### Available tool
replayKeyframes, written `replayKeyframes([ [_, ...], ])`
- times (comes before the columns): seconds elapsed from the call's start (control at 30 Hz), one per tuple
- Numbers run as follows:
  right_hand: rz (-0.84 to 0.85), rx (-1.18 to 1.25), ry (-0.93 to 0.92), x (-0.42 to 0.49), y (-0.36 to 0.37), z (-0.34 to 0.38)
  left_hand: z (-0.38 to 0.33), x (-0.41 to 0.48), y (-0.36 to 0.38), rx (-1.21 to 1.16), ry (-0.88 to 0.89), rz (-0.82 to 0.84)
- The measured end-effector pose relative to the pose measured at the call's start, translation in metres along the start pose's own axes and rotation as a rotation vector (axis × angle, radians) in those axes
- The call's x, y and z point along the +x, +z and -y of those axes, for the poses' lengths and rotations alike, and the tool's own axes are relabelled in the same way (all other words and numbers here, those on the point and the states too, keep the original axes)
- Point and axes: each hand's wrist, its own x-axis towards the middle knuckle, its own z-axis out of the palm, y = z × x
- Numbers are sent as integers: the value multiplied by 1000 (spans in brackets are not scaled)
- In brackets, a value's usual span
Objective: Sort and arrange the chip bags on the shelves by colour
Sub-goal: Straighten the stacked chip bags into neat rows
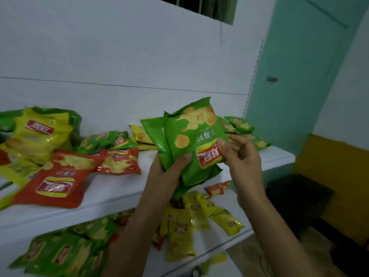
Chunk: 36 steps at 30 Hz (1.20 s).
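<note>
Green chip bags (191, 140) stacked upside down, gripped by left hand (167, 172); right hand (239, 154) fingers pinched front bag's edge; rear bags mostly hidden; lower shelf (219, 198) blurred.

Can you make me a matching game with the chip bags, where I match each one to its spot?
Things:
1. green bags in the hands
2. big red bag
3. big yellow bag
4. long yellow bags

Places:
A. lower shelf, under the hands
B. upper shelf, far left, against the wall
C. held up by the left hand and right hand
D. upper shelf, at the front edge on the left

Pairs: 1-C, 2-D, 3-B, 4-A
</note>
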Motion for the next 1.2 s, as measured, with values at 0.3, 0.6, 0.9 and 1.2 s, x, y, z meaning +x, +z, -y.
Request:
replayKeyframes([
  [0.3, -164, 321, 275, -30, -137, -28, 75, -29, 118, 122, 21, 155],
  [0.6, 78, -39, 59, 19, -221, -38, 99, 26, 130, 170, -3, -82],
  [0.9, 168, -386, -358, 140, -212, -50, 135, 113, 196, 405, 73, 437],
  [1.2, -309, -659, -467, 197, -198, -147, 194, 181, 232, 108, 38, 75],
])
